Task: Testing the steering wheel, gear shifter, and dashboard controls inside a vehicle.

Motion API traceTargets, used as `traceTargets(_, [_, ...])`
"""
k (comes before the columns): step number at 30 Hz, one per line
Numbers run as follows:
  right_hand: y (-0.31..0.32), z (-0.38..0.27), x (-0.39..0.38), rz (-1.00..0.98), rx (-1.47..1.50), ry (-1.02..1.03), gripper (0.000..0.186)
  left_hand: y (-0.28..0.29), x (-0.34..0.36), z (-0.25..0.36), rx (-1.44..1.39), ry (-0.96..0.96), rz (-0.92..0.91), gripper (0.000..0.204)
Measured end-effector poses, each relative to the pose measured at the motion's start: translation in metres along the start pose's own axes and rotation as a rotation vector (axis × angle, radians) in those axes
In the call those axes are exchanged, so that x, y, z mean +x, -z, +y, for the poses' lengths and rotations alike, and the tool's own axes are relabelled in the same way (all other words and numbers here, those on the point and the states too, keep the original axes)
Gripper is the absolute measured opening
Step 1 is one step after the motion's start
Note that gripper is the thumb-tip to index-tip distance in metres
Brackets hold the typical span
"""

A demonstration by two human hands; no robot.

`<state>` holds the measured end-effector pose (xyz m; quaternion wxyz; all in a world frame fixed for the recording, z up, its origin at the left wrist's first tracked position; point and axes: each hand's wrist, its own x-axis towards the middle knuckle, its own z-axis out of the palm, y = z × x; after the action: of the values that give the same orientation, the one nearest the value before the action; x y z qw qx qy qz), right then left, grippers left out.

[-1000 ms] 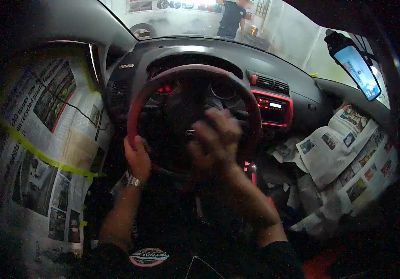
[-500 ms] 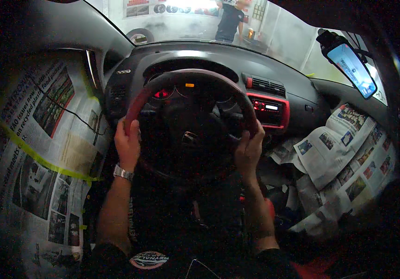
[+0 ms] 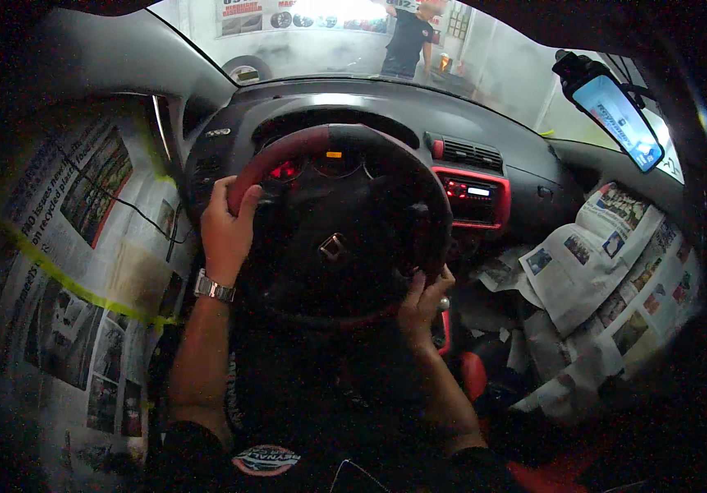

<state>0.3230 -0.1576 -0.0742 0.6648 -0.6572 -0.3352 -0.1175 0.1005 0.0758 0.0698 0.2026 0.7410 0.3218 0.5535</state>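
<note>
Both hands are on a black and dark red steering wheel [image 3: 356, 135], which is turned clockwise, its centre emblem tilted. My left hand [image 3: 230, 226], above a silver wristwatch [image 3: 215, 287], wraps the rim at the upper left with the thumb on the inner side. Lower on the right, my right hand [image 3: 426, 308] is closed around the rim, its fingers partly in shadow. Behind the wheel, the dashboard gauges [image 3: 337, 160] glow red, with a small orange light among them.
Newspaper sheets [image 3: 95, 271] held by yellow tape cover the left door. More newspaper [image 3: 592, 263] lies over the right passenger side. A red-framed car stereo [image 3: 475, 193] sits right of the wheel. Beyond the windshield stands a person [image 3: 407, 41]. A rear-view mirror [image 3: 620, 119] hangs upper right.
The steering wheel has rotated clockwise. My left hand has risen with the rim, and my right hand has gone lower and slightly left. The newspaper is where it was.
</note>
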Motion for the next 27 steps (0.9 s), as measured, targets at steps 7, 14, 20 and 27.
traceTargets(7, [-0.006, 0.018, -0.019, 0.037, -0.019, 0.001, 0.043, -0.006, -0.03, -0.026, -0.18, 0.061, 0.071, 0.044])
traceTargets(14, [-0.008, -0.094, 0.101, -0.019, -0.128, 0.274, 0.035, -0.061, -0.184, -0.08, -0.268, 0.488, 0.226, 0.047])
traceTargets(20, [-0.148, -0.201, 0.139, -0.252, -0.671, 0.813, 0.061, -0.09, -0.274, -0.054, -0.448, 0.286, -1.126, 0.059])
traceTargets(27, [-0.228, -0.168, -0.006, -0.742, -1.127, 1.642, 0.043, -0.06, -0.228, -0.049, -0.179, 0.215, -1.456, 0.057])
